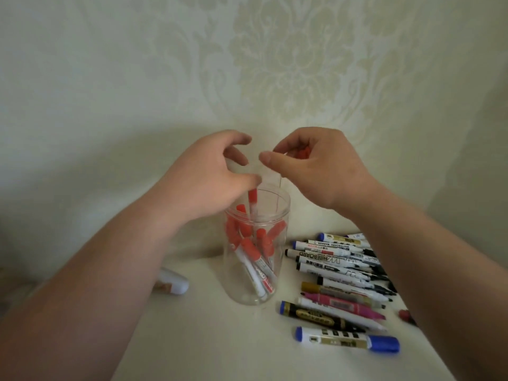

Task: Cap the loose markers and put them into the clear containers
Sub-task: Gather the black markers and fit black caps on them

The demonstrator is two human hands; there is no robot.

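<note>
A clear jar (257,270) stands mid-table with several red-capped markers inside. One red marker (252,200) pokes out of its mouth, right under my left thumb. My left hand (209,177) curls over the jar. My right hand (316,171) is level with it on the right. Between them show the faint edges of a second clear container (278,177); my left fingers curl round its left side, and my right thumb and forefinger pinch its right edge. Something red (302,154) sits under my right fingers; what it is stays unclear. Loose markers (338,273) lie to the right.
The loose pile holds blue, black, gold and pink markers, with a blue-capped marker (349,340) nearest me. A small white object (173,283) lies left of the jar, partly behind my left arm. A patterned wall rises close behind the table.
</note>
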